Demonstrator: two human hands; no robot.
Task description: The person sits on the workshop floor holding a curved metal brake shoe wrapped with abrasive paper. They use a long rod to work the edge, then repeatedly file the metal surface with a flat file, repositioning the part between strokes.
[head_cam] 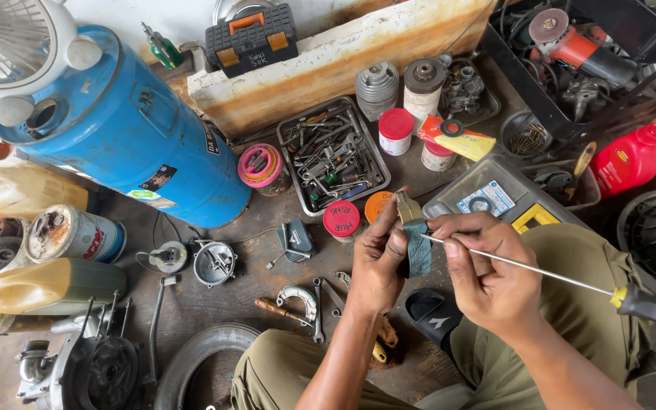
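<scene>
While left hand (pixel 380 262) grips a brake shoe (pixel 417 241), right hand (pixel 487 275) holds a screwdriver (pixel 571 282).

Around you: a grimy brown floor (pixel 214 292) crowded with workshop clutter, lit by even daylight. Along the far edge you have a pale wall (pixel 184 19) and a rust-stained board (pixel 328 64) leaning before it. Also listed: blue tank (pixel 127 129), white fan (pixel 9 38), tool tray (pixel 291 129), black toolbox (pixel 252 38), red jug (pixel 628 161).
</scene>
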